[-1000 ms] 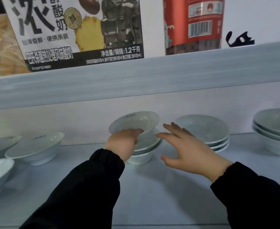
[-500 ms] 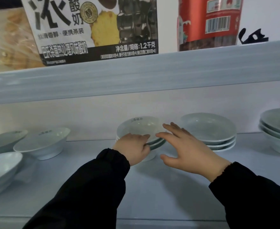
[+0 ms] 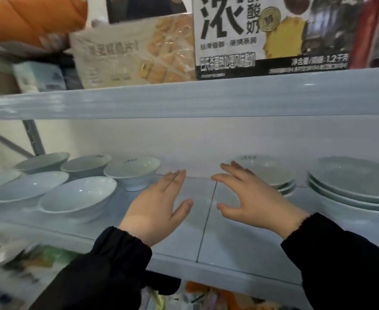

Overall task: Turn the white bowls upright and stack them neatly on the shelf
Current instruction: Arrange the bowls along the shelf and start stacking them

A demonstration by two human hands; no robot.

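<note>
Several white bowls stand upright and single on the left of the pale blue shelf [image 3: 228, 247]; the nearest single bowl [image 3: 76, 198] is at the front, another single bowl [image 3: 132, 172] behind it. A stack of bowls [image 3: 271, 173] sits right of centre, partly hidden by my right hand [image 3: 253, 198]. A second, larger stack [image 3: 354, 186] is at the far right. My left hand [image 3: 159, 204] hovers open over the bare shelf between the single bowls and the stack, touching nothing. My right hand is open too, fingers spread just in front of the stack.
The shelf above [image 3: 206, 95] hangs low over the bowls and carries food packages [image 3: 134, 52] and a black-and-white carton [image 3: 269, 34]. A metal upright [image 3: 34, 139] stands at the back left. Bags and packets lie on the level below [image 3: 206, 296].
My left hand let go of the bowl it set on the stack and drew back to the left, open. The view swung left, showing more single bowls.
</note>
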